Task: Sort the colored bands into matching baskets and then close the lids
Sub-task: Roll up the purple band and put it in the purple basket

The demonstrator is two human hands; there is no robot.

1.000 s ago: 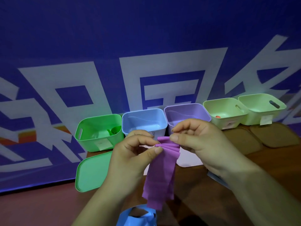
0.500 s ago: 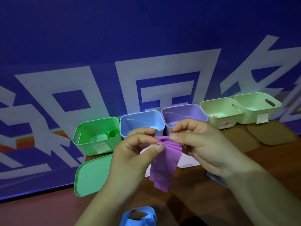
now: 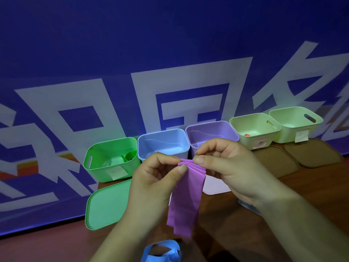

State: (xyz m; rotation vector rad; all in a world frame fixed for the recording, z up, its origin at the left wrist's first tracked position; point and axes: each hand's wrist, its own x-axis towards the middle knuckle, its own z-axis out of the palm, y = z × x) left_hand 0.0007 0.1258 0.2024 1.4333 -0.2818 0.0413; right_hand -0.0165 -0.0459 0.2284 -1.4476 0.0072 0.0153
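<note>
Five baskets (image 3: 162,132) stand open along the back, lids (image 3: 107,205) flat before them; the green basket (image 3: 111,167) holds something green. Sorting looks early. The purple band (image 3: 186,195) hangs folded before the purple basket (image 3: 211,124), left hand (image 3: 151,184) and right hand (image 3: 226,167) pinching its top; a blue band (image 3: 160,250) lies nearer. Blue banner (image 3: 170,53) behind, brown counter (image 3: 236,233) beneath.

**Purple band** (image 3: 186,195): thin, smooth, matt rubbery sheet, gathered into fine pleats at its upper edge. **Blue band** (image 3: 162,251): the same smooth sheet. **Green basket** (image 3: 98,171), **blue basket** (image 3: 160,131), **purple basket** (image 3: 207,123), **left pale green basket** (image 3: 247,141) and **right pale green basket** (image 3: 287,135): smooth moulded plastic with a faint sheen on the rims. **Green lid** (image 3: 107,205): smooth matt plastic. **Brown lids** (image 3: 277,163): matt; material indeterminate. **Label** (image 3: 116,172): paper. **Table** (image 3: 236,239): smooth, brown, wood-like. **Backdrop** (image 3: 170,53): printed, matt.
</note>
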